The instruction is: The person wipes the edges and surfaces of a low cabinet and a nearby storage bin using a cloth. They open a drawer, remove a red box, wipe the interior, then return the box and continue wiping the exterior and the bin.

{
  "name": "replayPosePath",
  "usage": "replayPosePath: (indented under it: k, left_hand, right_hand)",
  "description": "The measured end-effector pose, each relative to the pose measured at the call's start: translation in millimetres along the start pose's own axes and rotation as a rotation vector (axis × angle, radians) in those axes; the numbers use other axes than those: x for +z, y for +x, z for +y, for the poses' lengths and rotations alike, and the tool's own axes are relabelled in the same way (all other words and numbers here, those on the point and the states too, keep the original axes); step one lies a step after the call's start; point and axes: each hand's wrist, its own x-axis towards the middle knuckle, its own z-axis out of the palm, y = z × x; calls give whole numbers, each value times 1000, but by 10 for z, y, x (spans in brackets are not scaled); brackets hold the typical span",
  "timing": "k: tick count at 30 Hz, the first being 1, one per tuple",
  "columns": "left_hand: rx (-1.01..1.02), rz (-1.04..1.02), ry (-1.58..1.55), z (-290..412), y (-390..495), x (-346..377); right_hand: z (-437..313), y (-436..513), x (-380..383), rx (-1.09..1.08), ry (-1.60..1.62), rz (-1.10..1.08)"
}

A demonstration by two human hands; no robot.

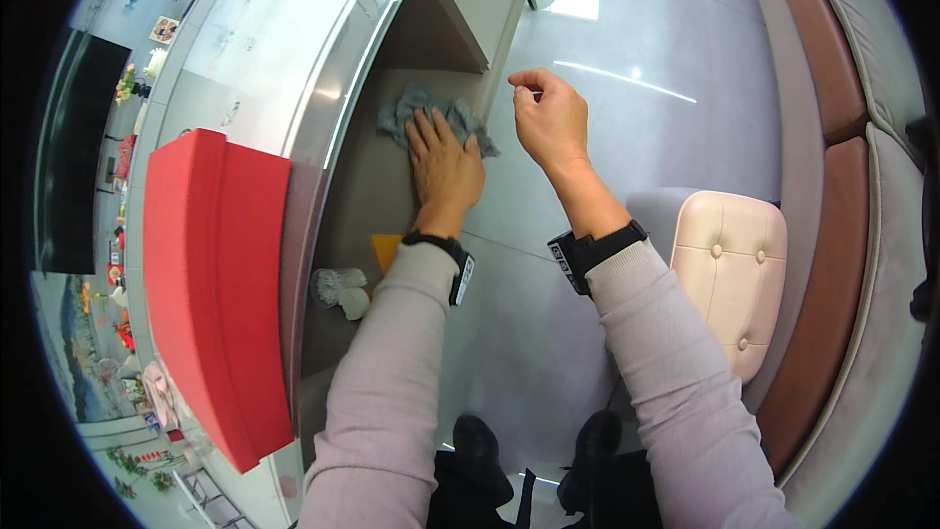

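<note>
My left hand [446, 165] lies flat, fingers spread, on a crumpled grey-green cloth [416, 104] inside an open shelf compartment [367, 191] below a tabletop. The cloth rests on the shelf board and reaches its outer edge. My right hand [551, 117] is in the air over the floor, right of the shelf, with its fingers curled and nothing seen in them. Nearer to me on the shelf are a clear container of cotton swabs [339, 288], a small white round item [355, 303] and a yellow item [385, 251], partly behind my left forearm.
A large red box [228, 286] stands on the glossy tabletop [257, 37] at left. A tufted cream stool [727, 272] stands at right, beside a grey and brown sofa [844, 235]. My black shoes are on the grey tiled floor [514, 353].
</note>
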Motion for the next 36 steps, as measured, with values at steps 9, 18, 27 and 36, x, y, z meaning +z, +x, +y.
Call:
replayPosePath:
  k: [9,18,27,36]
  left_hand:
    - [-281,-128,137,-142,-1053,-284]
    - [-170,-1,46,-206,-798,-157]
    - [-269,-6,68,-353,-535,-147]
    - [-604,-5,-11,-824,78,-313]
  right_hand:
    - [-261,-148,59,32,22,-156]
    - [-311,-201,139,-20,-4,-288]
    - [-187,-262,177,-46,-44,-328]
    - [-180,-263,206,-30,-26,-374]
